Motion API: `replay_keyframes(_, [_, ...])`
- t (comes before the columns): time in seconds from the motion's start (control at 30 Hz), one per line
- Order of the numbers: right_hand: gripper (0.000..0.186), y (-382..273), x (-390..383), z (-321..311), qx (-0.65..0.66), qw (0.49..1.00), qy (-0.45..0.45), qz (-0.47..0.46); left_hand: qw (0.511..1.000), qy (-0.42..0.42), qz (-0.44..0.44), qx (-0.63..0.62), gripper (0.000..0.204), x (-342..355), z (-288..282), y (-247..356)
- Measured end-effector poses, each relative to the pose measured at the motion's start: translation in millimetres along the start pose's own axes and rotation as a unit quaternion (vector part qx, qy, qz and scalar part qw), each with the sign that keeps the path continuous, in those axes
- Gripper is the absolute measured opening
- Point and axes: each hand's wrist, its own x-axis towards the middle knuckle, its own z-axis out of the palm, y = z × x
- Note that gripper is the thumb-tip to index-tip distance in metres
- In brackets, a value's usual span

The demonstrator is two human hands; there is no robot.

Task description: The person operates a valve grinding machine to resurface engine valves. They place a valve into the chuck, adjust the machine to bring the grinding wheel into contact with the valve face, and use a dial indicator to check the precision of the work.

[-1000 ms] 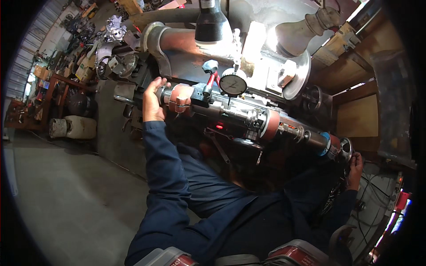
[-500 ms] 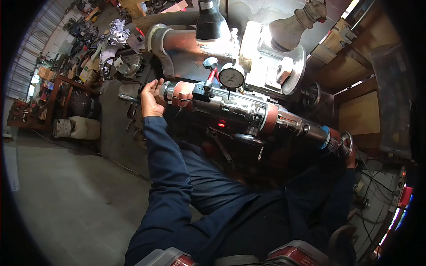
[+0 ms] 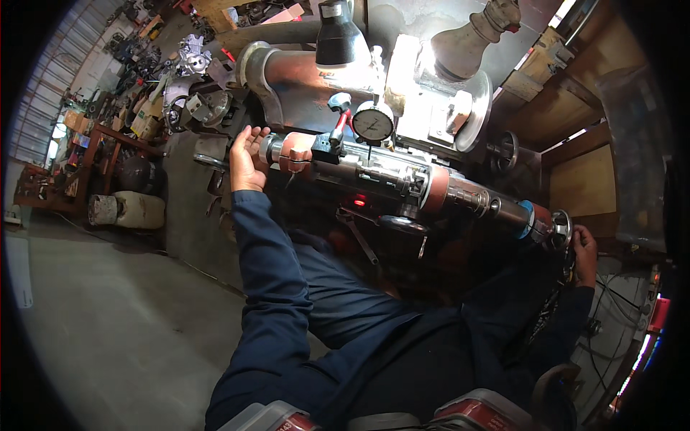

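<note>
My left hand (image 3: 246,159) curls round the metal end fitting (image 3: 270,148) at the left of a long horizontal machine assembly, fingertips raised behind it. My right hand (image 3: 585,253) has its fingers on the rim of a small handwheel (image 3: 561,228) at the right end. A red clamp block (image 3: 297,148) sits near my left hand. A dial indicator (image 3: 372,124) on a jointed holder (image 3: 344,120) stands over the shiny shaft (image 3: 384,172). Another red collar (image 3: 436,188) and a blue-edged red ring (image 3: 535,222) lie along it. A larger handwheel (image 3: 402,225) hangs below.
A black lamp (image 3: 336,36) lights the machine bed, where a grinding wheel housing (image 3: 471,115) and copper-coloured curved cover (image 3: 295,75) sit behind. A wooden cabinet (image 3: 575,190) is at right. Cluttered shelving (image 3: 86,158), a worn cylinder (image 3: 136,210) and bare concrete floor (image 3: 122,309) lie left.
My right hand rose with the handwheel rim, dipped partly behind it, and now shows again beside it, a little higher and further right. The view has shifted slightly; my left hand stays at the shaft end.
</note>
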Motion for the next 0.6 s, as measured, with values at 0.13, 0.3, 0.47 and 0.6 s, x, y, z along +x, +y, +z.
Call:
replay_keyframes(0.13, [0.021,7.2,26.8,16.1,-0.041,0.995,0.093,-0.005,1.0,-0.025,-0.011,0.011,0.035,1.7,3.1,2.8])
replay_keyframes(0.3, [0.023,67.5,66.6,17.7,0.276,0.961,0.018,0.021,0.998,-0.048,-0.039,0.025,0.043,-3.1,12.1,9.7])
replay_keyframes(0.47, [0.037,133.0,53.9,5.6,-0.143,0.989,0.011,-0.036,0.987,-0.103,-0.062,0.102,0.063,-6.8,20.3,19.1])
replay_keyframes(0.6, [0.033,172.2,35.7,-11.4,-0.137,0.987,0.007,-0.082,0.957,-0.153,-0.098,0.226,0.082,-7.1,26.5,23.5])
